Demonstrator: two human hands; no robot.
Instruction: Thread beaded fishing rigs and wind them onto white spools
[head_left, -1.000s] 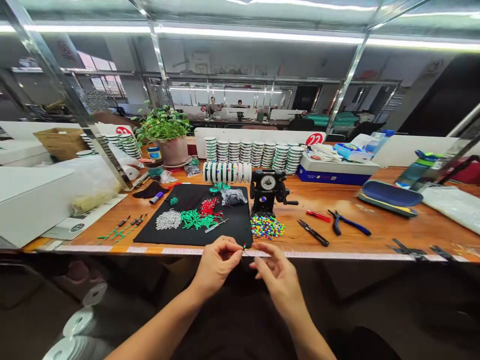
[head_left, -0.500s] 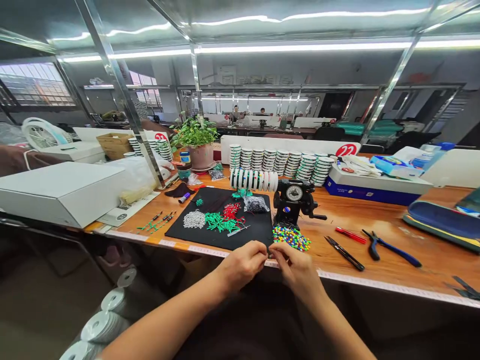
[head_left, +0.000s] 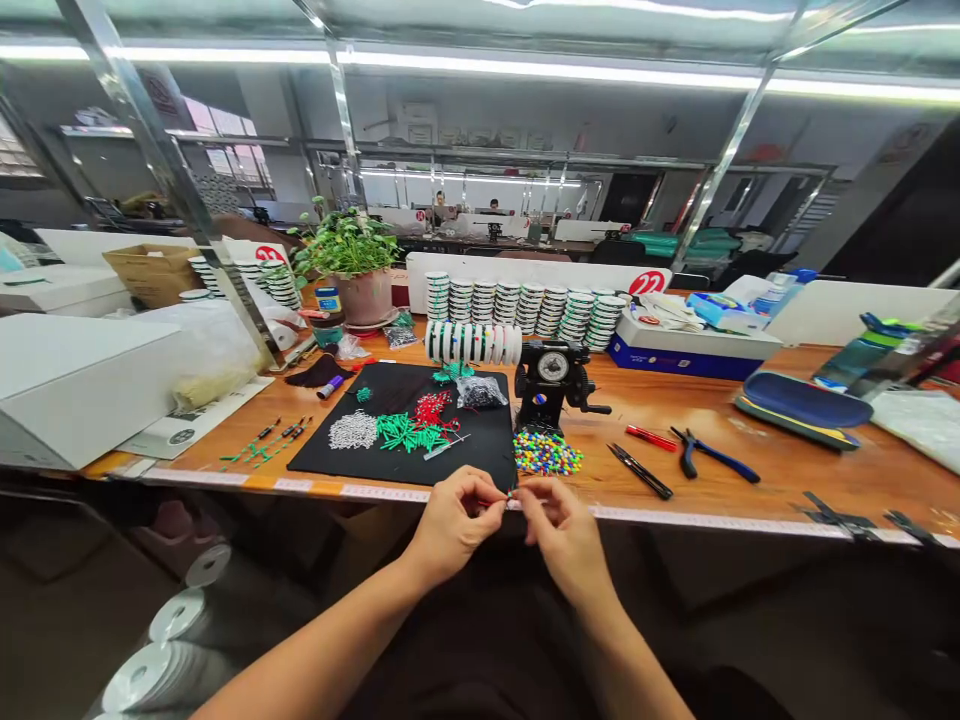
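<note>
On the left of the wooden table (head_left: 645,395), thin green and black sticks (head_left: 274,443) lie in a bunch, leaning away toward the right. Then comes a black mat (head_left: 319,458). It has a pile of silver bits (head_left: 354,430), a pile of green tubes (head_left: 405,432) that point every which way, and some red bits (head_left: 431,408).

The left hand (head_left: 454,525) is next, in front of the mat. Its thumb and pointing finger pinch a tiny piece (head_left: 510,494) by the mat's front right corner, at the table's front edge. The piece is too small to tell which way it points or how its long side runs. The right hand (head_left: 566,535) is just beside it, with its pointing finger close to the piece and its thumb a little way off. I can't tell if it holds anything.

Past the mat there are bright beads (head_left: 547,453), black tweezers (head_left: 640,470), a red pen (head_left: 650,437) and blue pliers (head_left: 712,457).

Half a second ago, the right thumb and finger were squeezed together against the left hand. Now they have come apart, and a speck of color shows between the hands.
</note>
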